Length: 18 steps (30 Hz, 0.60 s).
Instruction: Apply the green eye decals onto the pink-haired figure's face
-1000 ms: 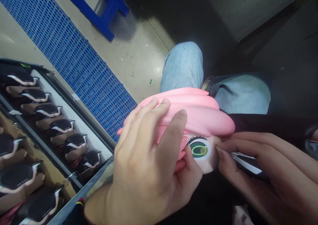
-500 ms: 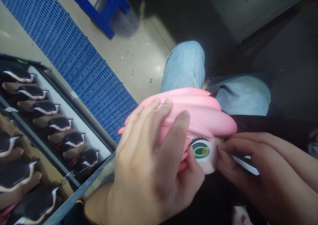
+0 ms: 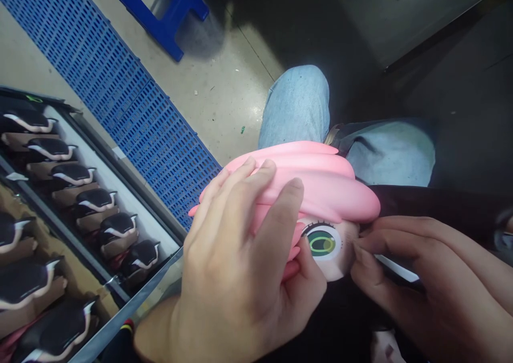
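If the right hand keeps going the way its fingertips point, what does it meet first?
The right hand points left, fingertips already at the doll head's face beside the green eye. Past that, likely the left hand's thumb; depth is unclear.

The left hand [image 3: 240, 267] lies palm-down, fingers spread and curved toward one o'clock, thumb tucked toward three; the right hand [image 3: 433, 283] reaches in from four o'clock, fingertips pinched.

left hand [image 3: 236, 277] grips pink doll head [image 3: 320, 184] | right hand [image 3: 425, 283] pinches face edge
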Tool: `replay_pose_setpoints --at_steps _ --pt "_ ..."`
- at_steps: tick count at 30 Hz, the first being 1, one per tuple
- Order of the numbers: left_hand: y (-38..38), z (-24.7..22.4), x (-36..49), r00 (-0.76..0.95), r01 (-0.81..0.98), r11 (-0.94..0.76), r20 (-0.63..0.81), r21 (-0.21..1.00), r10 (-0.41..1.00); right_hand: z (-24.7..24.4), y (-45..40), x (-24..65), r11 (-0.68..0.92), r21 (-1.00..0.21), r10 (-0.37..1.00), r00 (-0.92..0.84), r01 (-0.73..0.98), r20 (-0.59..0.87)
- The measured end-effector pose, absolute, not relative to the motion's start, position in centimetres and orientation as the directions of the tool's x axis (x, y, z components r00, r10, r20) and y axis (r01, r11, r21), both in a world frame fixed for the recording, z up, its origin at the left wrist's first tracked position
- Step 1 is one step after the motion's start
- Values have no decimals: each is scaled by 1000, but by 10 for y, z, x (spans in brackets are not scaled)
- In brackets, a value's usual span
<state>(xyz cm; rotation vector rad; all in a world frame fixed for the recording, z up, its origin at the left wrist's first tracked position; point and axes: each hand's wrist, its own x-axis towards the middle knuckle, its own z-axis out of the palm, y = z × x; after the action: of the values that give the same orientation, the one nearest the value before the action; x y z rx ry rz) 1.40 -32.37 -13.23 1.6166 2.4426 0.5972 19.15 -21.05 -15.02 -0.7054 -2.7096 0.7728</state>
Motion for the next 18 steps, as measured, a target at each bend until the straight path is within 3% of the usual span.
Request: replay_pose_setpoints --at_steps 5,13,18 --pt "-323 -133 12 -392 857 319 111 406 913 -150 -209 201 703 -597 517 -854 387 55" --pt "-323 -133 13 -393 856 331 84 398 916 -155 -215 206 747 -606 431 -894 274 127" --pt "-323 -134 14 -398 861 331 107 386 911 -161 -225 206 725 -614 509 -843 313 172"
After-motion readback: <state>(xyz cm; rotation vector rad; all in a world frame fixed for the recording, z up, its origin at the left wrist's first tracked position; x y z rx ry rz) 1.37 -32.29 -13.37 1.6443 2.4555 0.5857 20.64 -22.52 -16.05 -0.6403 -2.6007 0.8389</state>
